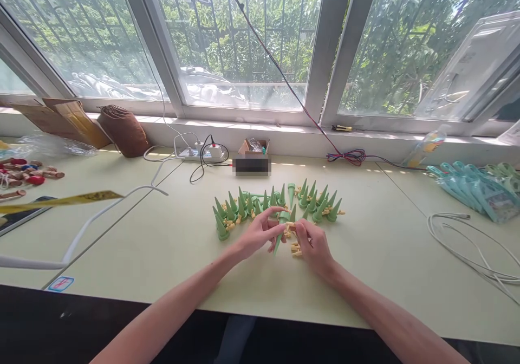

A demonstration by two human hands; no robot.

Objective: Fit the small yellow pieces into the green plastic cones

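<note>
Just below the centre of the frame, the left hand [260, 231] grips a green cone [283, 220], its wide end up and its point tilted down toward the table [162, 255], while the right hand [314, 245] pinches a small yellow piece [290, 224] at that wide end. Whether the two are joined, I cannot tell. To work well here, the left fingers should brace the cone near its wide end without hiding it, and the right pinch should stay light and square, so that the piece does not skew. The loose pieces [296, 249] lie close below, and the upright cones [242, 210] just beyond; wrists held clear would avoid knocking them.
</note>
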